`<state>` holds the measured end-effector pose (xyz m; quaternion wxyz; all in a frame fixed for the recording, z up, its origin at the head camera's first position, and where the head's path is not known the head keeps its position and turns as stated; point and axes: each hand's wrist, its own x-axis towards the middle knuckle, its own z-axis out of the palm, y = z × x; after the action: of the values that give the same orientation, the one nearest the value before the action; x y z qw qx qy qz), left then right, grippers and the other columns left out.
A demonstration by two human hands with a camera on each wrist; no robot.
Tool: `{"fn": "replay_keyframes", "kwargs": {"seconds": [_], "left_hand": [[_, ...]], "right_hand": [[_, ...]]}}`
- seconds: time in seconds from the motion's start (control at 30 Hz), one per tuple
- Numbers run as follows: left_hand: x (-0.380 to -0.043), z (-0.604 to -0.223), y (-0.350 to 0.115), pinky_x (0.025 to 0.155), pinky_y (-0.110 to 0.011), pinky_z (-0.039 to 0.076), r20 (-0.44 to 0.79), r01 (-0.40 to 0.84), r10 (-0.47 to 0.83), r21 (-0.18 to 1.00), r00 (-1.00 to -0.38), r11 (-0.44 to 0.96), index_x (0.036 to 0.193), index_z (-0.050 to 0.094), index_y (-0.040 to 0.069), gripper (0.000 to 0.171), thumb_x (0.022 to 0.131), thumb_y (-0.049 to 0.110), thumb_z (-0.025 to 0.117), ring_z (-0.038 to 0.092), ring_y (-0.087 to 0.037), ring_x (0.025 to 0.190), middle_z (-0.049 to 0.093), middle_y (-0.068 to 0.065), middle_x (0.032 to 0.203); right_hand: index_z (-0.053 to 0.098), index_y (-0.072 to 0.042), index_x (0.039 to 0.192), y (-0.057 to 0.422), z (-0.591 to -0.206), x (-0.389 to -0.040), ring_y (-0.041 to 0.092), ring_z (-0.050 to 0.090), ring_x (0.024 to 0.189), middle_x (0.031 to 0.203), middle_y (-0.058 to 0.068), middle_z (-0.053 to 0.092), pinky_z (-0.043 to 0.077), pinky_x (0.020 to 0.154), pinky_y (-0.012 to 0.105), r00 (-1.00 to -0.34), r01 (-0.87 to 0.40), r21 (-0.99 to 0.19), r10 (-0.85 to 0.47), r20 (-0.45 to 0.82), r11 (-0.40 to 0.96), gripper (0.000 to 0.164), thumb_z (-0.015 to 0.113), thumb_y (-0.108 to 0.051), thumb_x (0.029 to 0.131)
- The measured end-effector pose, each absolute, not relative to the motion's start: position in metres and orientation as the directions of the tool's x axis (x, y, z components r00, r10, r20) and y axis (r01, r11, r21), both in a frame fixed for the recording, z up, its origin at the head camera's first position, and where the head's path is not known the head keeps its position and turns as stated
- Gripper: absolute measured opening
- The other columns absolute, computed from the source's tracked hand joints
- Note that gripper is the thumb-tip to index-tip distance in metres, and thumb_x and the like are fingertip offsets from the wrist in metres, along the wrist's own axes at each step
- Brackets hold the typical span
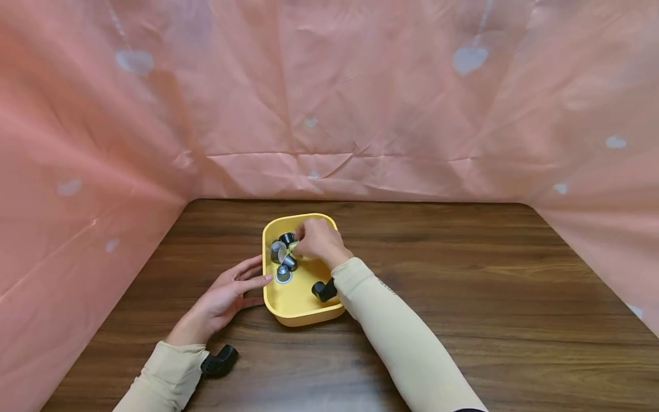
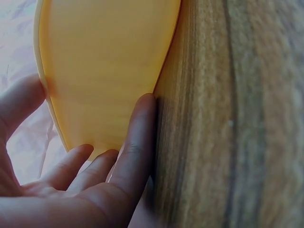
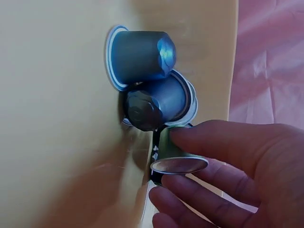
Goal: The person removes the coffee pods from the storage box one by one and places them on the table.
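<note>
A yellow bin (image 1: 304, 313) stands on the table with several coffee capsules gathered at its left side. My right hand (image 1: 320, 240) reaches into it and pinches a green coffee capsule (image 3: 172, 147) between thumb and fingers, its foil lid facing the fingers. Beside it lie a dark blue-grey capsule (image 3: 142, 54) on its side and another dark capsule (image 3: 156, 102) touching that one. A grey capsule (image 1: 283, 274) sits lid-down nearer the front. My left hand (image 1: 226, 297) rests against the bin's left wall, thumb at the rim, extended fingers touching the outer wall (image 2: 99, 85).
The brown wooden table (image 1: 489, 297) extends around the bin. Pink cloth (image 1: 360, 103) with pale hearts hangs behind and at both sides. Black wrist cameras (image 1: 220, 361) protrude at each cuff; the right one overlaps the bin's interior.
</note>
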<state>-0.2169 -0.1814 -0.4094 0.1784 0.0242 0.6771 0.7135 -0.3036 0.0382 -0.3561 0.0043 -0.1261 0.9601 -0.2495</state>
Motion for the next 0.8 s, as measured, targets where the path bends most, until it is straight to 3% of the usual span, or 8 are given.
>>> {"fn": "replay_keyframes", "kwargs": {"seconds": [0.2,0.43,0.8], "left_hand": [[-0.212,-0.416,-0.18,0.106,-0.044,0.058,-0.212,-0.232,0.295,0.972,-0.932,-0.033,0.169,0.03,0.01,0.076,0.105,0.018,0.069,0.06,-0.017,0.129,0.031,-0.016,0.174],[-0.212,-0.413,-0.179,0.104,-0.043,0.058,-0.207,-0.224,0.281,0.974,-0.937,-0.029,0.17,0.029,0.01,0.077,0.104,0.018,0.069,0.059,-0.018,0.13,0.032,-0.018,0.172],[-0.215,-0.41,-0.181,0.105,-0.043,0.058,-0.208,-0.223,0.274,0.975,-0.939,-0.024,0.169,0.03,0.011,0.076,0.105,0.017,0.069,0.06,-0.017,0.13,0.035,-0.018,0.171]], "right_hand": [[0.082,-0.019,0.102,0.043,-0.355,-0.302,0.02,0.067,0.099,0.105,-0.001,0.078,0.058,0.085,0.039,-0.97,-0.235,-0.53,-0.235,0.069,0.814,0.022,0.089,-0.024,0.082],[0.081,-0.018,0.103,0.059,-0.326,-0.298,0.021,0.069,0.102,0.104,-0.002,0.08,0.058,0.089,0.038,-0.961,-0.271,-0.568,-0.256,0.108,0.777,0.022,0.089,-0.029,0.085],[0.08,-0.016,0.103,0.101,-0.3,-0.289,0.016,0.07,0.093,0.098,0.0,0.08,0.056,0.083,0.03,-0.942,-0.309,-0.678,-0.314,0.12,0.667,0.024,0.09,-0.029,0.085]]}}
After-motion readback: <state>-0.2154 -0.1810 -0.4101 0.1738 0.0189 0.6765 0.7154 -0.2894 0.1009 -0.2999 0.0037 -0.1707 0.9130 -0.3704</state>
